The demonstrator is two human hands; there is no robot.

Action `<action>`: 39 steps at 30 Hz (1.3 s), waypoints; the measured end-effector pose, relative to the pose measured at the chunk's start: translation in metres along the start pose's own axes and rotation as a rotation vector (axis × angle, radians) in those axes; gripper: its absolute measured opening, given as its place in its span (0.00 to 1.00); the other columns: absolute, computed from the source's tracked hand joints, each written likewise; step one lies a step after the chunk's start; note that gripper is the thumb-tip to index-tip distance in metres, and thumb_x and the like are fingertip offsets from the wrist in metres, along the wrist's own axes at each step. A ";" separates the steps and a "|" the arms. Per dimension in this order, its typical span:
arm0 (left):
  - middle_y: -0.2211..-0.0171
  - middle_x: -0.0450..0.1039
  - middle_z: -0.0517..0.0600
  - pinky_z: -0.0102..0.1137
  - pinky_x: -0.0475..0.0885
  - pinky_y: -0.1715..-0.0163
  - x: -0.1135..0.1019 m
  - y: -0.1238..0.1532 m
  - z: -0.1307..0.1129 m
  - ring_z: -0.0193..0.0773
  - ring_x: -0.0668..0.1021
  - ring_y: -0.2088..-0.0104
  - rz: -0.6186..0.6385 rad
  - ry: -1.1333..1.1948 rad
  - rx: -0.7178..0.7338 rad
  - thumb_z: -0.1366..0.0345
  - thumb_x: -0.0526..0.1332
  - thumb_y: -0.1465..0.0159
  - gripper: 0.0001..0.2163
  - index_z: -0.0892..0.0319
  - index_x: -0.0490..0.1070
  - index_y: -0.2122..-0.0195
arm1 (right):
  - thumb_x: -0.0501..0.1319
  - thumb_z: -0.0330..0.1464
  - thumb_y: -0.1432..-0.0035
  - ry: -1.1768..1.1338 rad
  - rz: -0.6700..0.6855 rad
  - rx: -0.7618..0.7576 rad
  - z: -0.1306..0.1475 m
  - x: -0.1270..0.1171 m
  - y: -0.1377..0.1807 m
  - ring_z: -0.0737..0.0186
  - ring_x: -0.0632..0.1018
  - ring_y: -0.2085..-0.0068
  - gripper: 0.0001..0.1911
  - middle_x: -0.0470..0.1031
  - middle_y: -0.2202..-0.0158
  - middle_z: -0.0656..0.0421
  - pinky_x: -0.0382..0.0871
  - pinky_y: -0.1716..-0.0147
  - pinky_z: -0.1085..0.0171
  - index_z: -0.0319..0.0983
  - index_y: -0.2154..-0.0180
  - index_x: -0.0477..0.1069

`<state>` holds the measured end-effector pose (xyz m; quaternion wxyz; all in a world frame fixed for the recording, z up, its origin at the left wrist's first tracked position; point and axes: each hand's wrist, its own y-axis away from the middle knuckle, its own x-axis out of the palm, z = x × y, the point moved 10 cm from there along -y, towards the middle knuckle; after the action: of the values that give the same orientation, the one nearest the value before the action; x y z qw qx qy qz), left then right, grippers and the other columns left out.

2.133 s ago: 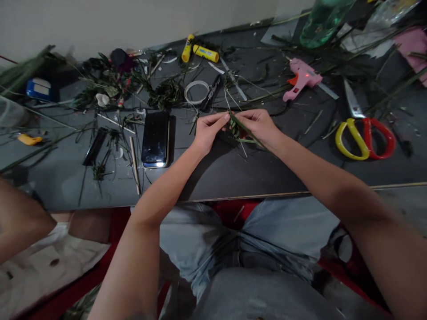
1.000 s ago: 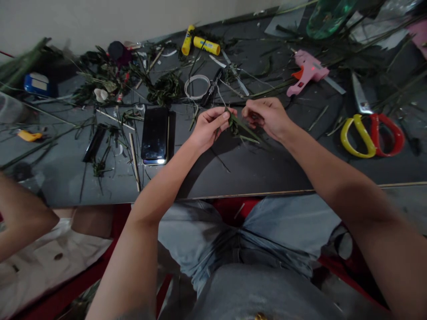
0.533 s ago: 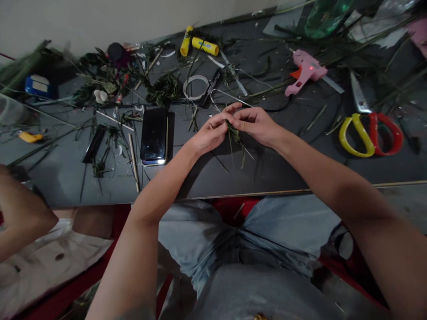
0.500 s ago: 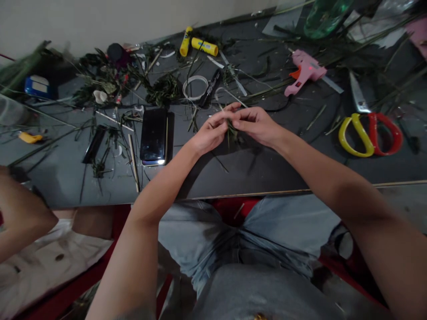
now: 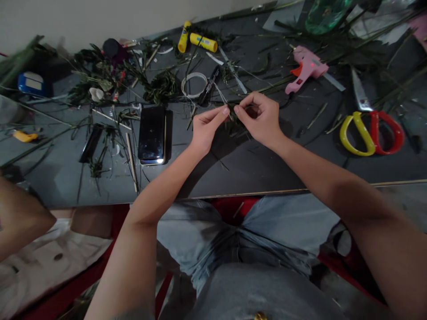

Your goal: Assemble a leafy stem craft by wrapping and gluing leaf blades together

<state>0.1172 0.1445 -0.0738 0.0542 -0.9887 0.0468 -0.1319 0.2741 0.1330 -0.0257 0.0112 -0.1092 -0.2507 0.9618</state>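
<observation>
Over the grey table my left hand (image 5: 208, 129) pinches a small bundle of thin green leaf strips (image 5: 232, 118) between thumb and forefinger. Pale thread-like ends stick up past those fingertips. Close by on the right, my right hand (image 5: 262, 118) is also closed in a pinch, its thumb and forefinger at the bundle's other side; the exact grip is partly hidden by the fingers. A white wire coil (image 5: 194, 85) and a black pen-like tool (image 5: 209, 85) lie just beyond my left hand.
A pink glue gun (image 5: 308, 66) and scissors with yellow and red handles (image 5: 372, 133) lie right. Left are a phone (image 5: 151, 135), a wooden stick (image 5: 131, 162) and scattered leaf scraps. Yellow glue sticks (image 5: 203, 42) lie behind. Another person's arm (image 5: 23, 218) shows at left.
My hands have drawn slightly apart at the fingertips, and my right hand has risen and turned. The pale thread ends stand out more clearly. The view has shifted a little.
</observation>
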 end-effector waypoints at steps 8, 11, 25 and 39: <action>0.72 0.79 0.45 0.30 0.79 0.65 -0.004 0.000 0.006 0.35 0.83 0.63 -0.059 -0.011 -0.073 0.56 0.75 0.44 0.08 0.53 0.84 0.68 | 0.60 0.51 0.33 0.215 0.120 -0.174 0.025 0.002 0.001 0.59 0.80 0.64 0.20 0.79 0.67 0.56 0.76 0.61 0.58 0.43 0.66 0.76; 0.72 0.80 0.46 0.30 0.79 0.64 -0.005 0.001 0.010 0.36 0.84 0.62 -0.056 0.008 -0.142 0.60 0.73 0.41 0.05 0.54 0.83 0.68 | 0.60 0.50 0.33 0.358 0.200 -0.279 0.027 0.002 0.002 0.53 0.81 0.56 0.17 0.81 0.62 0.55 0.75 0.52 0.52 0.45 0.63 0.78; 0.65 0.84 0.45 0.28 0.77 0.63 0.010 0.004 0.003 0.33 0.83 0.61 0.117 -0.038 -0.126 0.60 0.73 0.41 0.06 0.51 0.84 0.64 | 0.66 0.35 0.37 0.593 -0.056 -0.892 0.081 -0.022 0.022 0.54 0.81 0.56 0.07 0.84 0.59 0.64 0.68 0.47 0.44 0.53 0.57 0.79; 0.63 0.83 0.49 0.40 0.83 0.53 0.016 0.005 0.006 0.44 0.85 0.54 0.181 0.037 -0.216 0.60 0.72 0.39 0.06 0.56 0.83 0.63 | 0.74 0.54 0.52 -0.116 0.094 -0.095 -0.005 -0.018 -0.023 0.66 0.73 0.71 0.27 0.77 0.70 0.59 0.68 0.68 0.61 0.44 0.57 0.76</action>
<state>0.1340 0.1383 -0.0759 -0.0419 -0.9779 0.1508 -0.1388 0.2924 0.1539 -0.0153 -0.0538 -0.0656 -0.2907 0.9530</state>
